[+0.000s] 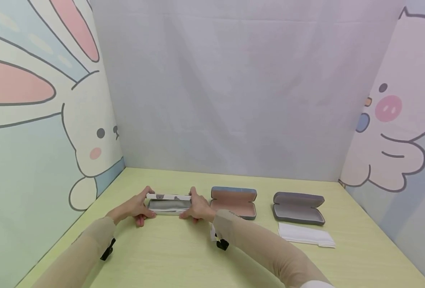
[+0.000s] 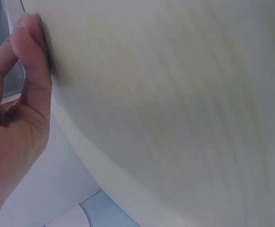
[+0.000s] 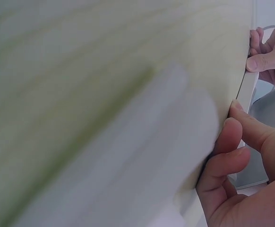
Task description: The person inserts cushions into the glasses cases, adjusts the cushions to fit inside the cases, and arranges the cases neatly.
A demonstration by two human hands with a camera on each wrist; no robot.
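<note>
White outside and grey inside, a small case (image 1: 169, 205) sits on the pale yellow bench (image 1: 162, 256), to the left of a blue case (image 1: 233, 193) and a dark grey case (image 1: 299, 214), with its lid (image 1: 168, 197) part of the way up. The left hand (image 1: 138, 206) is curled around one end and the right hand (image 1: 199, 207) around the other, each with its thumb low at the front and a finger up by the lid. Neither hand is spread wide, and both have hold of the small case. I cannot tell if the lid is going up or down. To do this well, I think both hands should move the lid evenly so it does not twist. The thumbs should press gently so the bottom does not slide. Fingers should stay out of the gap, as the lid could nip them
</note>
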